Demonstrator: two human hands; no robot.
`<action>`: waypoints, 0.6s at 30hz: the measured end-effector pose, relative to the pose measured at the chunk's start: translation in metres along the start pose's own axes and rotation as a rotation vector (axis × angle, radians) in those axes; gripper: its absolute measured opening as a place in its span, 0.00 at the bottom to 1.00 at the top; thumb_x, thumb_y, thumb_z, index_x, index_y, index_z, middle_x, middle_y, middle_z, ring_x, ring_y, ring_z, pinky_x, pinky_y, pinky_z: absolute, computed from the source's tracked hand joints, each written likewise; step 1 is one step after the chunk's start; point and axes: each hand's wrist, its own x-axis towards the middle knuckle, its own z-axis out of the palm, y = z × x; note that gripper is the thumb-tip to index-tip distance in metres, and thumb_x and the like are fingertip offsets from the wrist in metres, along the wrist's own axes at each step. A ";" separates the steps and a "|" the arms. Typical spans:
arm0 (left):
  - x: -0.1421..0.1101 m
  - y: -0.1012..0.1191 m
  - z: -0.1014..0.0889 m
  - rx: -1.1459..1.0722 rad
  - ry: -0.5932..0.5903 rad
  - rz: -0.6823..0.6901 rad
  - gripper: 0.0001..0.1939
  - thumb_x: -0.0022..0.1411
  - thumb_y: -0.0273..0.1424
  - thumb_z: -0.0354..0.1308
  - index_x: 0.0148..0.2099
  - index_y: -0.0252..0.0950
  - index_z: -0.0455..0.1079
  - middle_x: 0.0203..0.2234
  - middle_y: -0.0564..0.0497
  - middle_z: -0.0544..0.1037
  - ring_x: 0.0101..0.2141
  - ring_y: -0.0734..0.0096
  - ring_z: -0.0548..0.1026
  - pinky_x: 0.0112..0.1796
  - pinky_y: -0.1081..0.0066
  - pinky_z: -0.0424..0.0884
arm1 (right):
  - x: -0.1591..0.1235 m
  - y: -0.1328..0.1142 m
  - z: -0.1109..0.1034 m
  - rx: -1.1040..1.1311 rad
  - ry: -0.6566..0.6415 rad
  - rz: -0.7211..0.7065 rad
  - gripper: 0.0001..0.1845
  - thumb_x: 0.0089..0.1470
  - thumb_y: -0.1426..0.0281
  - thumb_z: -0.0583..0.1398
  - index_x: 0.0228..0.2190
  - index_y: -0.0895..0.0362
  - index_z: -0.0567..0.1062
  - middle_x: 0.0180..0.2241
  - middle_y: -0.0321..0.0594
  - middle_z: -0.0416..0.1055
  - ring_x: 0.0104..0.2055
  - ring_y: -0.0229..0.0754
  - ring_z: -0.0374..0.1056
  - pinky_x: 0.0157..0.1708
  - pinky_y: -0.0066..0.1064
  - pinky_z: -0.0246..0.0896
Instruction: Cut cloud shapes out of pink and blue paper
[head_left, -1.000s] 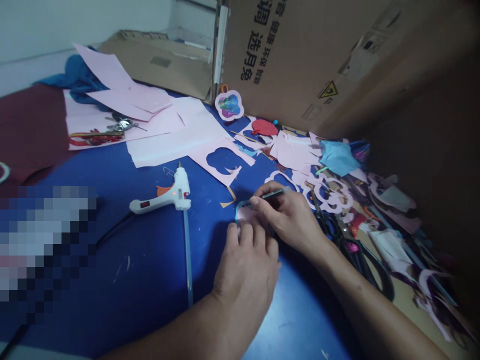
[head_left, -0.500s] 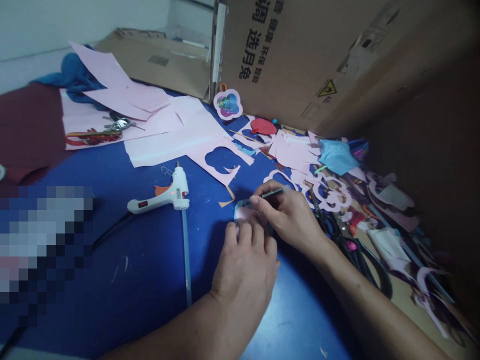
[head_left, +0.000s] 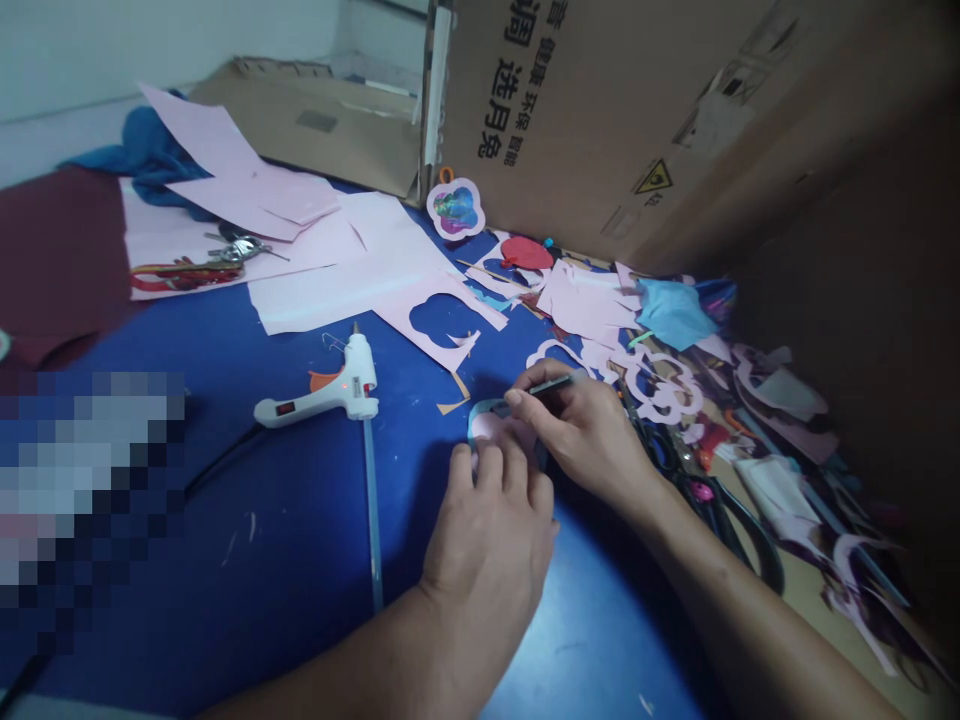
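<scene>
A small pink paper piece (head_left: 491, 428) with a pale blue rim lay on the blue tabletop (head_left: 300, 560), partly hidden beneath the fingers of the left hand (head_left: 495, 510). Those fingers were bent and set close together over its near side; the thumb was mostly hidden, so whether the hand pinched the paper or only pressed it could not be told. The right hand (head_left: 581, 420) held a dark pen (head_left: 551, 386) between thumb and fingers, just beside the paper's far edge. To the left lay a white glue gun (head_left: 360, 375) with an orange trigger, a clear glue stick (head_left: 373, 500) running out of its back. Beyond the hands was a pink sheet (head_left: 401, 315) with a rounded hole cut in it. On the right, black-handled scissors (head_left: 724, 510) lay near pink flower-shaped outlines (head_left: 667, 412) and other scraps. Farther back, a flower-shaped ornament (head_left: 478, 210) with a colourful middle stood by a large cardboard box (head_left: 600, 120).
</scene>
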 end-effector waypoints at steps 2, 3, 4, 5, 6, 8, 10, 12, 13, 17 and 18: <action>0.000 0.000 0.000 0.000 -0.007 0.001 0.25 0.75 0.45 0.56 0.64 0.35 0.76 0.62 0.35 0.78 0.57 0.44 0.74 0.54 0.47 0.69 | 0.000 0.000 -0.001 -0.007 -0.009 -0.003 0.12 0.68 0.60 0.62 0.36 0.54 0.79 0.34 0.39 0.82 0.26 0.40 0.73 0.26 0.31 0.62; 0.000 -0.001 0.000 -0.001 -0.009 0.001 0.25 0.74 0.45 0.56 0.64 0.35 0.77 0.62 0.35 0.78 0.57 0.44 0.74 0.54 0.47 0.69 | 0.000 0.000 -0.001 -0.015 -0.014 -0.005 0.12 0.68 0.60 0.62 0.37 0.54 0.80 0.35 0.40 0.83 0.27 0.40 0.74 0.26 0.31 0.62; 0.000 -0.001 0.000 -0.004 -0.008 0.001 0.26 0.74 0.45 0.57 0.64 0.35 0.76 0.62 0.35 0.78 0.57 0.44 0.74 0.54 0.47 0.69 | 0.000 0.000 -0.001 -0.023 -0.014 -0.007 0.12 0.68 0.60 0.62 0.37 0.54 0.80 0.35 0.40 0.83 0.27 0.40 0.74 0.26 0.31 0.62; 0.000 -0.001 0.000 -0.008 -0.006 0.001 0.26 0.74 0.45 0.57 0.65 0.34 0.76 0.62 0.34 0.78 0.57 0.43 0.74 0.54 0.47 0.69 | 0.000 -0.001 -0.001 -0.030 -0.007 -0.007 0.11 0.68 0.61 0.62 0.37 0.54 0.80 0.35 0.40 0.83 0.27 0.40 0.74 0.26 0.31 0.61; 0.000 -0.001 0.000 -0.011 -0.002 0.001 0.27 0.74 0.45 0.57 0.65 0.33 0.75 0.63 0.33 0.77 0.58 0.43 0.74 0.54 0.47 0.69 | 0.000 -0.001 -0.002 -0.033 0.002 -0.006 0.11 0.68 0.61 0.62 0.37 0.54 0.80 0.34 0.39 0.82 0.26 0.40 0.73 0.25 0.31 0.61; 0.000 -0.001 0.000 -0.018 0.006 0.002 0.28 0.74 0.45 0.57 0.66 0.32 0.75 0.63 0.32 0.76 0.58 0.42 0.74 0.54 0.46 0.69 | 0.000 -0.001 -0.002 -0.030 0.019 -0.005 0.11 0.67 0.61 0.63 0.36 0.54 0.80 0.33 0.38 0.82 0.24 0.39 0.71 0.24 0.30 0.60; 0.000 -0.001 0.000 -0.018 0.008 0.005 0.27 0.74 0.44 0.57 0.65 0.32 0.76 0.63 0.32 0.77 0.57 0.42 0.74 0.54 0.46 0.69 | -0.001 -0.001 -0.002 -0.027 0.015 -0.009 0.11 0.67 0.61 0.63 0.37 0.54 0.80 0.33 0.38 0.82 0.24 0.38 0.72 0.24 0.30 0.60; 0.000 -0.001 0.001 -0.011 0.010 0.006 0.26 0.74 0.44 0.57 0.64 0.34 0.76 0.62 0.33 0.77 0.57 0.43 0.74 0.54 0.46 0.69 | -0.001 -0.001 -0.002 -0.034 0.004 -0.013 0.11 0.68 0.61 0.62 0.37 0.54 0.80 0.35 0.39 0.83 0.26 0.39 0.73 0.25 0.30 0.62; 0.000 -0.001 0.001 -0.007 0.013 0.005 0.26 0.74 0.45 0.56 0.64 0.34 0.76 0.62 0.33 0.78 0.57 0.43 0.74 0.53 0.47 0.69 | -0.001 -0.001 -0.002 -0.039 0.003 -0.015 0.11 0.68 0.61 0.62 0.37 0.54 0.80 0.36 0.40 0.83 0.27 0.39 0.74 0.26 0.30 0.62; -0.001 -0.001 0.002 0.003 0.022 0.002 0.27 0.74 0.45 0.56 0.65 0.33 0.76 0.64 0.33 0.76 0.57 0.43 0.74 0.53 0.48 0.69 | -0.001 0.000 -0.002 -0.047 0.019 -0.020 0.11 0.68 0.61 0.62 0.37 0.54 0.80 0.35 0.40 0.83 0.26 0.39 0.74 0.26 0.30 0.63; -0.001 -0.001 0.001 0.002 0.020 0.004 0.27 0.74 0.45 0.56 0.65 0.33 0.76 0.64 0.33 0.76 0.57 0.42 0.74 0.53 0.47 0.69 | -0.001 0.000 -0.002 -0.047 0.019 -0.019 0.11 0.68 0.62 0.62 0.37 0.54 0.80 0.35 0.40 0.83 0.26 0.39 0.74 0.26 0.30 0.63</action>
